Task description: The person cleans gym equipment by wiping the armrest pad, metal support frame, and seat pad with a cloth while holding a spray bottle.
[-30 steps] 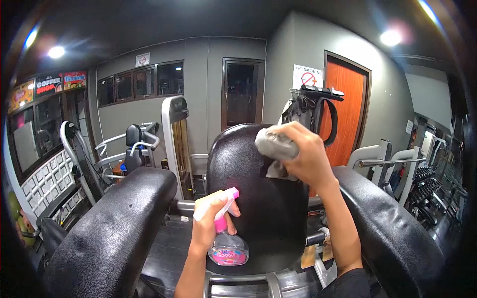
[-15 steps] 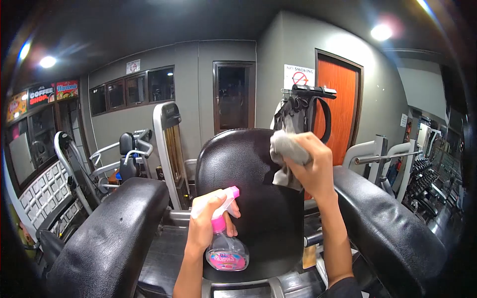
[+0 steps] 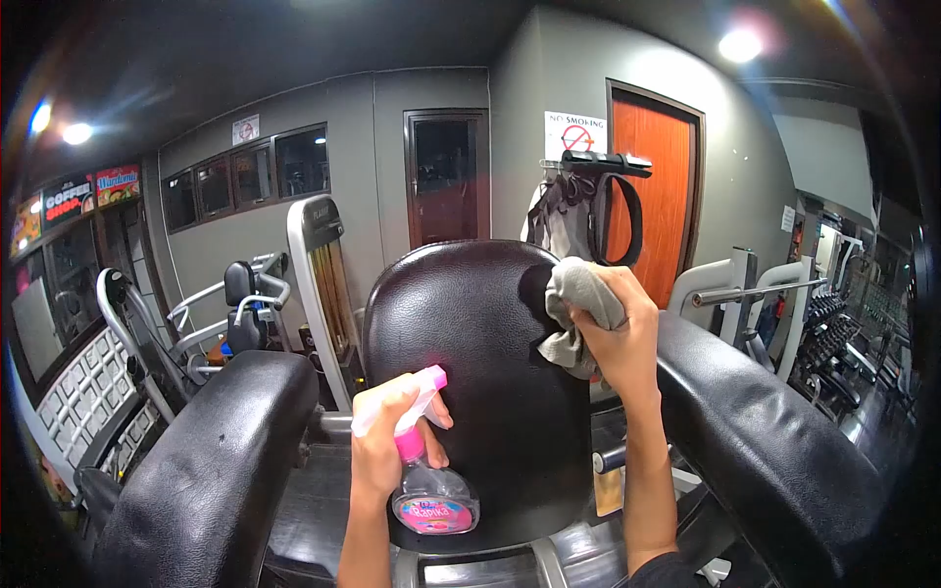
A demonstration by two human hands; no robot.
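My left hand [image 3: 384, 436] is wrapped round the neck of a clear spray bottle [image 3: 436, 502] with a pink and white trigger head and a pink label. The bottle is upright in front of the lower part of a black padded backrest [image 3: 461, 304]. A bunched grey cloth [image 3: 578, 309] is gripped in my right hand [image 3: 624, 328] at the upper right edge of the backrest. Part of the cloth hangs below the fingers.
Black padded arms stand at left [image 3: 221, 451] and right [image 3: 755, 431] of the backrest. Behind are a weight machine [image 3: 319, 284], bags on a hook [image 3: 578, 216] and an orange door [image 3: 657, 196]. Dumbbells [image 3: 823, 333] sit on a rack at right.
The view has shifted slightly to the right. My right hand and the cloth have moved from over the backrest's upper face to its right edge. My left hand still holds the bottle.
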